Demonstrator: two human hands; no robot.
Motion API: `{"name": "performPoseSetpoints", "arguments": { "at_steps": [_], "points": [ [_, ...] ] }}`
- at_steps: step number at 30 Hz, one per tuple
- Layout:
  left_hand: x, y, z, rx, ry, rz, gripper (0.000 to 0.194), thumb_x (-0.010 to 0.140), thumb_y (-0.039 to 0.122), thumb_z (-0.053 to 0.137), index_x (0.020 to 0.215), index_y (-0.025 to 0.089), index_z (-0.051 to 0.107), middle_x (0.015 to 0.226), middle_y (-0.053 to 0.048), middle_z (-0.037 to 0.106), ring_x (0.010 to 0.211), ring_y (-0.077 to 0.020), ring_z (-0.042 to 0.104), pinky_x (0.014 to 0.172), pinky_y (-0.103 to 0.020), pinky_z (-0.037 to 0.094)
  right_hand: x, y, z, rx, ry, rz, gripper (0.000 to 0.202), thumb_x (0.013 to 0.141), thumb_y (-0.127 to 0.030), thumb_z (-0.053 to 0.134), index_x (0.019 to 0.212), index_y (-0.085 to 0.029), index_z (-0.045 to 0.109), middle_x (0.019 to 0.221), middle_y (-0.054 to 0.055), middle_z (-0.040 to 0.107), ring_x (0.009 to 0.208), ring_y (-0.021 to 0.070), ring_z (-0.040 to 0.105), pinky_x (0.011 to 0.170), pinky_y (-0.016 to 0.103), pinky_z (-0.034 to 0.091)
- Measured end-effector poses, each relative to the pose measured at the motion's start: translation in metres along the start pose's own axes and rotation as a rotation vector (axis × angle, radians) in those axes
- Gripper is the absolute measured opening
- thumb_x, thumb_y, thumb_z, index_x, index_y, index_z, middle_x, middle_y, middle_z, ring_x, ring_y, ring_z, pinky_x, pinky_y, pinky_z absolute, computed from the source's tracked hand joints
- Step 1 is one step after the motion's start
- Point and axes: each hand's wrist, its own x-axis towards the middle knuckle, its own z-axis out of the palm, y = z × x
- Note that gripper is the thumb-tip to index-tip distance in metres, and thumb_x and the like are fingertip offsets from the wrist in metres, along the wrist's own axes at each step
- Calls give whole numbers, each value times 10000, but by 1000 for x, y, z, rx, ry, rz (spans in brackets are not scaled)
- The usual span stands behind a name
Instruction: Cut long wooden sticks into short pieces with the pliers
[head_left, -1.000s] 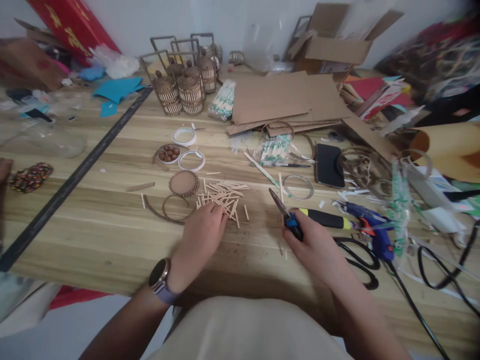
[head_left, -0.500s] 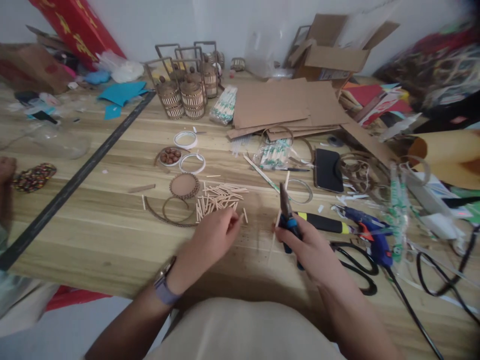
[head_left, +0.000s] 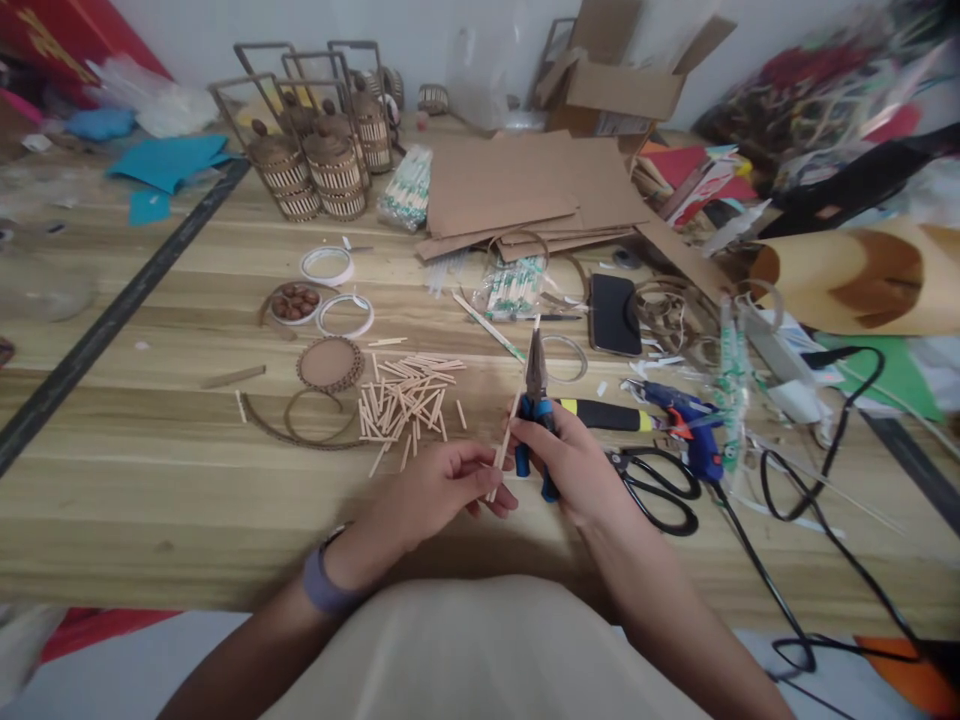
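My left hand (head_left: 457,480) is closed on the lower end of a thin wooden stick (head_left: 504,448). My right hand (head_left: 562,450) grips blue-handled pliers (head_left: 535,385), with the same stick's upper part by its thumb. A small stick piece shows at the tip of the plier jaws. Left of the pliers lies a pile of short cut sticks (head_left: 409,400). Beside the pile are a round cardboard disc with a beaded rim (head_left: 330,363) and a thin brown ring (head_left: 315,415).
A yellow-and-black handle (head_left: 607,414), black scissors (head_left: 660,490) and a blue glue gun (head_left: 701,440) lie right of my right hand. Further back are a phone (head_left: 615,314), cardboard sheets (head_left: 525,185), tape rolls (head_left: 327,265) and several small lanterns (head_left: 336,175).
My left hand has moved from the pile to the right and now holds the stick near the pliers. The view has shifted to the right.
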Motion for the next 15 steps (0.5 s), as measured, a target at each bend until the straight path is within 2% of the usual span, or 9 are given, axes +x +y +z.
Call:
{"name": "performPoseSetpoints", "arguments": {
  "at_steps": [4, 7, 10, 12, 15],
  "points": [
    [-1, 3, 1, 52, 22, 4, 287, 855, 451, 615, 843, 165, 632, 759, -48, 742, 740, -177, 691, 666, -280, 462, 1, 1, 1, -84, 7, -38, 252, 767, -439, 636, 787, -216, 519, 627, -52, 514, 582, 133, 495, 568, 266, 399],
    [-1, 6, -1, 73, 91, 33, 279, 877, 434, 595, 795, 170, 632, 757, -38, 734, 740, -174, 674, 695, -286, 459, -1, 1, 0, -273, 40, -167, 264, 793, -446, 619, 885, -204, 568, 764, -8, 596, 674, 155, 540, 667, 298, 442],
    [2, 6, -5, 40, 192, 86, 272, 882, 420, 600, 777, 171, 636, 737, -13, 697, 744, -161, 641, 708, -273, 451, -9, 6, 0, -434, 22, -228, 341, 779, -443, 674, 996, -198, 581, 905, 39, 651, 751, 187, 580, 730, 330, 463],
    [4, 5, -6, -18, 227, 96, 262, 869, 415, 613, 769, 173, 626, 724, -1, 675, 742, -160, 627, 717, -270, 455, -14, 11, 1, -509, 14, -281, 374, 745, -407, 732, 1020, -199, 586, 933, 52, 649, 820, 217, 595, 762, 348, 472],
    [6, 3, -3, -93, 215, 75, 260, 824, 436, 652, 786, 180, 631, 742, 2, 683, 744, -171, 633, 719, -278, 466, -19, 21, 5, -584, 7, -418, 327, 737, -291, 745, 1015, -207, 594, 963, 67, 635, 936, 255, 590, 822, 378, 478]
  ]
}}
